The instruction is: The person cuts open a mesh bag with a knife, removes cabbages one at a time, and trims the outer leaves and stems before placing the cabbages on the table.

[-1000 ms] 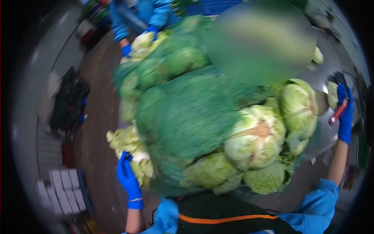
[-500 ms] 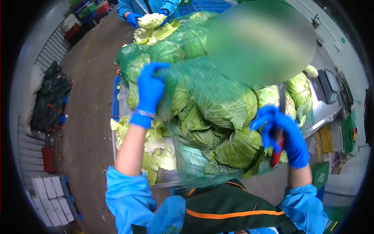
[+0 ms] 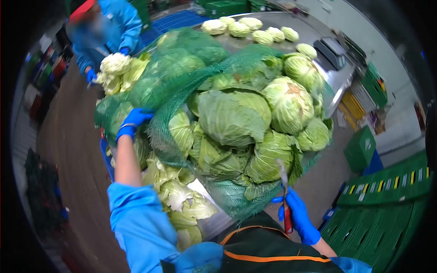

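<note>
The left hand [image 3: 133, 119] clenches 1 green net sack [image 3: 177, 91] of cabbages, which lies on the steel table [image 3: 314, 32]. The right hand [image 3: 300, 220] grips 1 red-handled knife [image 3: 284, 191], its blade upright at the sack's near end.

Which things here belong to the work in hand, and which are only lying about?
In use:
left hand, gripping the net sack
cabbages inside it
right hand, holding the knife

Lying about:
loose leaves
trimmed heads on the steel table
scale
green crates
</note>
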Demonstrator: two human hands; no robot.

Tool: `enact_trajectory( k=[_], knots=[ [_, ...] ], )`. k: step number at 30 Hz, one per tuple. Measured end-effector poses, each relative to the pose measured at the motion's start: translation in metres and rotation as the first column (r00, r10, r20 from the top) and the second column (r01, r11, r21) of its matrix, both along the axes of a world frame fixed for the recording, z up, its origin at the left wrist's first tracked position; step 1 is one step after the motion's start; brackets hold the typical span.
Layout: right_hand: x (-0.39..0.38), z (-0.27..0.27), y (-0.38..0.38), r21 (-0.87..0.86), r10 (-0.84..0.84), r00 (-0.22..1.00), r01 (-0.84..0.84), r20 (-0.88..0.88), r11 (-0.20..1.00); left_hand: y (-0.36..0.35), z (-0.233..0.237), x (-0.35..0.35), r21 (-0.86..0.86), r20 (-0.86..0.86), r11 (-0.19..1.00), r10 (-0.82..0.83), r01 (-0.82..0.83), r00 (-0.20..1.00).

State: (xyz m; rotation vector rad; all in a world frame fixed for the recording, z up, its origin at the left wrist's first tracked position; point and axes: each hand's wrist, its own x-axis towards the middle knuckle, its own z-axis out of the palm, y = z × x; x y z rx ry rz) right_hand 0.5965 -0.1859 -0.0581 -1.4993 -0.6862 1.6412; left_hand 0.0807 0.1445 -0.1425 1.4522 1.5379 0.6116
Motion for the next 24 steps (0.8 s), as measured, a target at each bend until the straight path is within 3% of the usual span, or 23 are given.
enact_trajectory(
  k=[1, 2, 3, 5, 7, 9, 11, 13, 14, 16, 18, 20, 22, 23, 24],
  knots=[
    [0.001, -0.001, 0.005, 0.033, -0.095, 0.995, 0.094, 0.015, 0.995, -0.014, 0.037, 0.008, -0.018, -0.103, 0.999, -0.037, 0.036, 0.994],
    [0.007, 0.002, 0.01, 0.078, -0.131, 0.991, 0.133, -0.025, 0.988, -0.019, 0.052, 0.009, -0.004, 0.033, 0.997, 0.071, -0.071, 0.997],
    [0.013, 0.004, 0.019, 0.089, -0.13, 0.992, 0.13, -0.004, 0.988, -0.016, 0.052, 0.0, 0.193, 0.003, 0.975, 0.111, -0.11, 0.994],
    [0.023, 0.008, 0.042, 0.092, -0.14, 0.99, 0.138, 0.015, 0.986, -0.054, 0.103, 0.06, 0.582, 0.214, 0.766, 0.179, -0.273, 0.96],
    [0.022, 0.011, 0.07, 0.175, -0.156, 0.987, 0.16, -0.037, 0.971, -0.107, 0.169, 0.144, 0.849, -0.193, 0.521, 0.15, 0.088, 0.97],
    [0.021, 0.013, 0.096, 0.188, -0.134, 0.99, 0.14, -0.047, 0.972, -0.133, 0.181, 0.219, 0.762, -0.523, 0.4, -0.082, 0.509, 0.848],
    [0.016, 0.016, 0.119, 0.213, -0.079, 0.995, 0.089, -0.056, 0.973, -0.161, 0.185, 0.304, 0.479, -0.687, 0.65, -0.14, 0.59, 0.713],
    [0.004, 0.017, 0.139, 0.243, -0.06, 0.998, 0.054, 0.018, 0.969, -0.149, 0.156, 0.332, 0.377, -0.773, 0.725, -0.096, 0.577, 0.627],
    [-0.003, 0.013, 0.148, 0.27, -0.065, 0.997, 0.075, -0.045, 0.96, -0.141, 0.147, 0.331, 0.377, -0.78, 0.74, -0.071, 0.558, 0.621],
    [-0.011, 0.0, 0.162, 0.294, -0.025, 0.995, 0.053, -0.097, 0.954, -0.126, 0.134, 0.318, 0.473, -0.656, 0.773, -0.011, 0.423, 0.754],
    [-0.024, -0.013, 0.179, 0.252, -0.017, 0.993, 0.047, -0.121, 0.967, -0.127, 0.122, 0.303, 0.52, -0.647, 0.762, 0.056, 0.387, 0.76],
    [-0.038, -0.021, 0.192, 0.205, 0.006, 0.99, 0.023, -0.139, 0.979, -0.131, 0.117, 0.286, 0.622, -0.393, 0.759, 0.09, 0.192, 0.915],
    [-0.056, -0.024, 0.206, 0.236, 0.017, 0.968, 0.044, -0.251, 0.971, -0.136, 0.106, 0.269, 0.622, -0.339, 0.774, 0.13, 0.119, 0.932],
    [-0.067, -0.026, 0.212, 0.239, 0.036, 0.931, 0.056, -0.363, 0.969, -0.14, 0.095, 0.263, 0.651, -0.262, 0.757, 0.152, 0.058, 0.953],
    [-0.075, -0.024, 0.213, 0.236, 0.069, 0.927, 0.021, -0.369, 0.972, -0.146, 0.089, 0.258, 0.677, -0.18, 0.736, 0.176, -0.008, 0.968]
  ],
)
